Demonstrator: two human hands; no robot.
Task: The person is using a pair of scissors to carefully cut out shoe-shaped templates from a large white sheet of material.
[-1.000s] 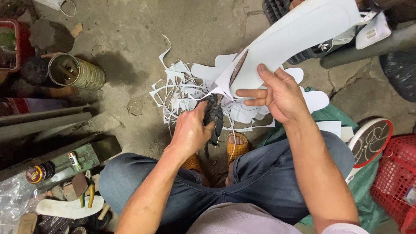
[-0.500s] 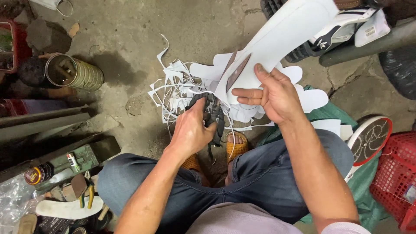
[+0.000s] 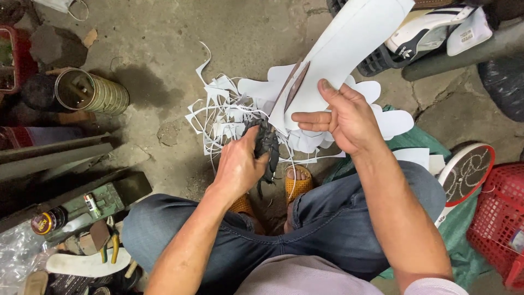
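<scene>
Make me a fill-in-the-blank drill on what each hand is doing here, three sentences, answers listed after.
1. The left hand grips a pair of dark ____ at the lower edge of the sheet.
2. The right hand holds up a large sheet whose colour is ____.
3. The pile of offcuts lies on the concrete ____ in front of the person's knees.

Missing words: scissors; white; floor
</scene>
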